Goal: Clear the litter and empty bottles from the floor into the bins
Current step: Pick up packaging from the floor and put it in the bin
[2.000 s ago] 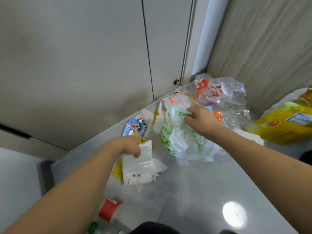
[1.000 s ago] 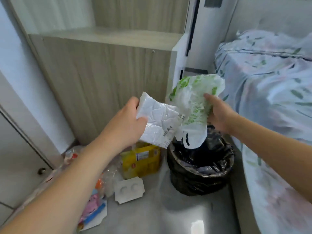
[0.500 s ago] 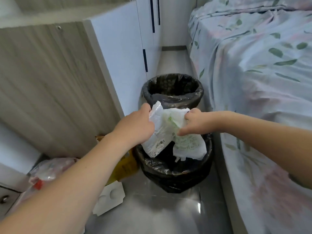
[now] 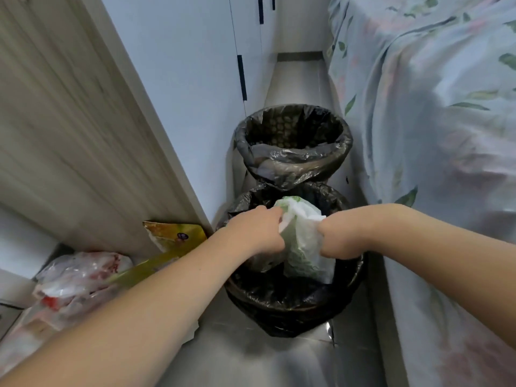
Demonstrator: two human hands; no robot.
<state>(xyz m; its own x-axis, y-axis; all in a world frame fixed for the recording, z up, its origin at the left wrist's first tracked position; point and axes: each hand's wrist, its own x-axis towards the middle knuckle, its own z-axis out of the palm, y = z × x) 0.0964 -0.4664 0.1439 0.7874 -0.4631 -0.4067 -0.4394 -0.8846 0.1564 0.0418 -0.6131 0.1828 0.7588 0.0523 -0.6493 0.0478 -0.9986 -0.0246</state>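
Observation:
Two bins with black liners stand one behind the other between a cupboard and a bed. Over the mouth of the near bin (image 4: 293,308), my right hand (image 4: 336,237) grips a white plastic bag with green print (image 4: 303,241), which hangs down into the bin. My left hand (image 4: 258,233) is curled against the bag's left side and grips a pale plastic wrapper (image 4: 264,261), mostly hidden under the hand. The far bin (image 4: 293,160) holds no visible litter.
Floor litter lies at the left: a yellow packet (image 4: 170,241) against the wooden cupboard (image 4: 69,129) and clear plastic bags with red print (image 4: 75,277). A bed with a floral cover (image 4: 435,135) borders the right side. White wardrobe doors (image 4: 190,65) stand behind the bins.
I carried the bag and the wrapper from the floor pile over to the bins. In the last half second both hands dropped lower, and the plastic now hangs inside the near bin.

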